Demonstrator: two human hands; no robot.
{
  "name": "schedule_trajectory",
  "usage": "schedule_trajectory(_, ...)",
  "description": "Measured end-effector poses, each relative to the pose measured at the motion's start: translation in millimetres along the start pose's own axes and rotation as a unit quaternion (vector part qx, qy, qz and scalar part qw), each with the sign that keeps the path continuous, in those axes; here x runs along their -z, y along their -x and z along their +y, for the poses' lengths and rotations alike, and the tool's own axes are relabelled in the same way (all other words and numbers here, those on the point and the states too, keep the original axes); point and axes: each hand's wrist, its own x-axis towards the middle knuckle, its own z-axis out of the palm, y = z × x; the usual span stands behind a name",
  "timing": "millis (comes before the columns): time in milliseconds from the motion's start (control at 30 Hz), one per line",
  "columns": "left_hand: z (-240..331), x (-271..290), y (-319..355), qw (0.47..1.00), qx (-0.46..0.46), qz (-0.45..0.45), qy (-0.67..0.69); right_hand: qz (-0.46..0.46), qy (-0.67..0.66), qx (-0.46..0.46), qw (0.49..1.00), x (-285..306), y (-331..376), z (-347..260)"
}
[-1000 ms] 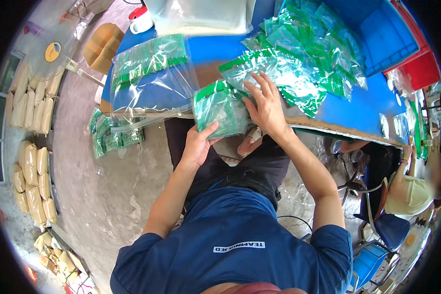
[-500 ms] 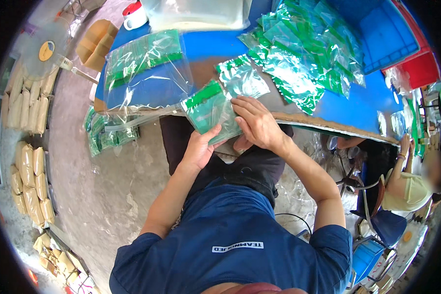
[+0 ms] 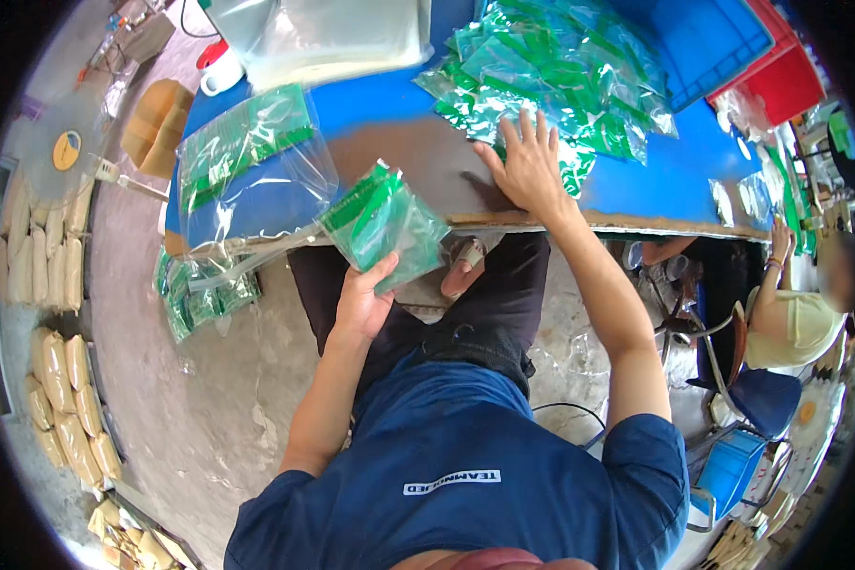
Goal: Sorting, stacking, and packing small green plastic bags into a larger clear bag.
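Observation:
My left hand [image 3: 367, 296] is closed on a small stack of green-and-clear plastic bags [image 3: 385, 228], thumb on top, held at the near edge of the table. With fingers spread, my right hand [image 3: 530, 163] reaches over the near side of a big heap of similar green plastic bags [image 3: 560, 71]; it partly covers the closest ones, and nothing shows in its grip. A neat pile of green bags inside a large clear bag [image 3: 247, 142] lies on the table to the left.
The blue table [image 3: 370, 100] carries a clear plastic bin [image 3: 332, 38], a red-and-white mug [image 3: 220, 68], and blue [image 3: 722, 43] and red [image 3: 779, 85] crates. More green bags [image 3: 204, 294] hang below its left edge. A co-worker [image 3: 793, 313] sits at the right.
My right hand has left the bags in my left hand and moved right and away to the heap. The bag lying near the table edge now sits on the stack in my left hand.

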Motion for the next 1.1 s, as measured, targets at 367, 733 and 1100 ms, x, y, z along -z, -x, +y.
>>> schedule_trajectory(367,-2,-5,-3,0.998,0.050,-0.018,-0.014,0.037,-0.077,-0.061,0.995,-8,-4,34)
schedule_trajectory(733,7,10,-1,1.000,0.024,-0.017,-0.005,-0.111,-0.363,0.225,0.897,29,48,-47)
schedule_trajectory(1100,9,38,38,1.000,0.012,-0.016,0.003,-0.033,-0.122,0.179,0.976,-20,0,-86)
